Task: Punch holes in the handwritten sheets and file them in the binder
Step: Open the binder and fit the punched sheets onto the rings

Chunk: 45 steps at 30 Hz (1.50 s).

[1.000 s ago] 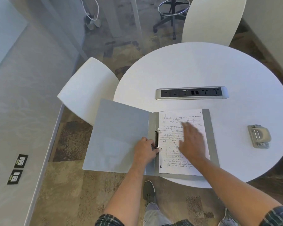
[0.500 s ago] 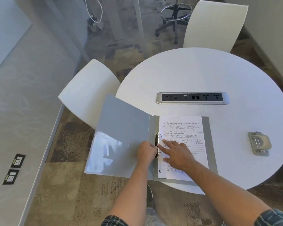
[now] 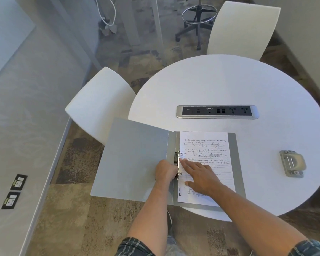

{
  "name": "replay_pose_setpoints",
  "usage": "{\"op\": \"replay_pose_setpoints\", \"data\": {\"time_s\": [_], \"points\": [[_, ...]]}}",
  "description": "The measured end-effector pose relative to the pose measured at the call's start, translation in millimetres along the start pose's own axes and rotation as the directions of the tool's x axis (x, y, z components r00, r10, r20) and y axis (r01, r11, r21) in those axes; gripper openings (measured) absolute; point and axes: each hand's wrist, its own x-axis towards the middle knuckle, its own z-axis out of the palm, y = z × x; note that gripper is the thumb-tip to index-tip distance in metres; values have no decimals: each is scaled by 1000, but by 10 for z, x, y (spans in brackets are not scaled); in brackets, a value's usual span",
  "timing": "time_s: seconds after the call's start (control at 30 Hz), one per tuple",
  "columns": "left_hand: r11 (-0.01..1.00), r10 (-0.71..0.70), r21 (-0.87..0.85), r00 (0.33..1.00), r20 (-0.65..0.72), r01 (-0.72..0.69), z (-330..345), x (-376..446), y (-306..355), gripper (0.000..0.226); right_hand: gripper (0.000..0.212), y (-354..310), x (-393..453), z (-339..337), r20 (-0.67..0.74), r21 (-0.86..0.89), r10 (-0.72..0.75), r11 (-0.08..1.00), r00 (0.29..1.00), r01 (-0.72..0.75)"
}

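Observation:
A grey binder [image 3: 133, 159] lies open at the near edge of the round white table [image 3: 229, 85], its left cover hanging past the edge. A handwritten lined sheet [image 3: 207, 146] lies on the binder's right half, against the ring mechanism [image 3: 176, 157]. My left hand [image 3: 165, 171] is curled on the lower end of the ring mechanism. Flat on the sheet rests my right hand [image 3: 199, 176], fingers spread and pointing toward the rings. A grey hole punch [image 3: 292, 163] sits on the table to the right, apart from both hands.
A silver power socket strip [image 3: 217, 112] is set into the table behind the binder. White chairs stand at the left [image 3: 98, 100] and at the far side [image 3: 242, 28]. A swivel stool base [image 3: 198, 17] stands on the carpet beyond.
My right hand slid from the middle of the sheet to its left edge by the rings. The left cover rose slightly, then settled. My left hand stayed at the mechanism.

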Motion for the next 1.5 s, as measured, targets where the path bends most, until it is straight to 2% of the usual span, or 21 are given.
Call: {"op": "replay_pose_setpoints", "data": {"time_s": [0.1,0.37,0.53,0.7,0.93,1.1,1.27,1.37,1.5], "points": [[999,34,-30,999,-17,-35,-15,-35,-12,20,86,24,3,5,17,3,-6,1000,1000,6],[983,80,-159,994,-72,-90,51,49,-84,14,88,31,4,8,44,46,4,999,999,-6],[965,47,-251,993,-104,-72,79,78,4,13,90,61,6,7,66,43,-7,999,998,4],[922,107,-365,992,-70,-125,84,247,111,10,92,114,8,3,88,46,-18,999,996,14],[881,153,-433,981,-119,-190,45,396,125,11,95,175,26,2,98,67,-29,997,995,22],[889,169,-434,985,20,-144,-101,381,23,13,100,209,25,-9,94,112,-28,993,995,18],[945,219,-290,951,220,-151,-211,224,-97,19,99,218,13,0,94,125,-22,992,995,10],[954,237,-232,950,203,-189,-139,181,-112,19,100,221,12,-3,94,137,-21,991,995,8],[949,246,-238,958,145,-207,-48,82,-119,23,107,212,-8,0,77,150,-17,989,997,5]]}}
